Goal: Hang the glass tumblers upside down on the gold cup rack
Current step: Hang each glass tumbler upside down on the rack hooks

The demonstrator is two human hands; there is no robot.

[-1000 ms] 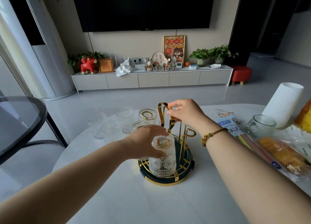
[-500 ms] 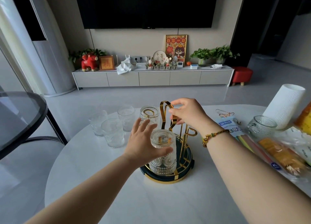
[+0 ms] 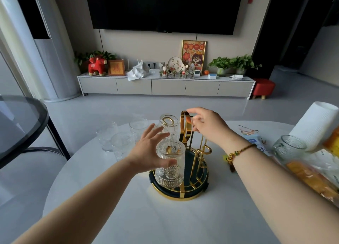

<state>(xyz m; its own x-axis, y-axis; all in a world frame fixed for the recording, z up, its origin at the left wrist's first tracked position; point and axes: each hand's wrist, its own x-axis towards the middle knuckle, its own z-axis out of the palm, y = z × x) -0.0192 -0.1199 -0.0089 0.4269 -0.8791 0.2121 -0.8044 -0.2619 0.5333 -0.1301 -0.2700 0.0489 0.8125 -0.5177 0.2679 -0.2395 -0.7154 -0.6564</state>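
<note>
Here's the gold cup rack (image 3: 190, 163) sitting mid-counter, its round dark tray with gold rim on the white counter (image 3: 165, 216). Two glass tumblers are on it upside down: the near tumbler (image 3: 169, 167), ribbed with rosette pattern, stands over a peg at the near-left of the tray, and the far tumbler (image 3: 169, 127) sits inverted on a peg just behind it, a gold loop showing through its base.

The left hand (image 3: 148, 152) is spread wide, fingers fanned and apart, palm right against the left side of the near tumbler, thumb just at the glass; it's not wrapped around it, nothing clamped. The right hand (image 3: 207, 124) hovers at the top of the rack's tall gold handle loop, fingers loosely curled and parted, fingertips at or just off the metal; whether they touch it I cannot tell. A beaded bracelet (image 3: 238, 152) rides on that wrist.

Off to the left, well apart from the rack, three loose tumblers (image 3: 121, 143) wait upright in a cluster near the far-left edge of the counter. On the right side: a squat glass jar (image 3: 288, 150), a white ribbed cylinder (image 3: 315, 126) behind it, and wrapped snack packets (image 3: 311, 177) along the right edge.
</note>
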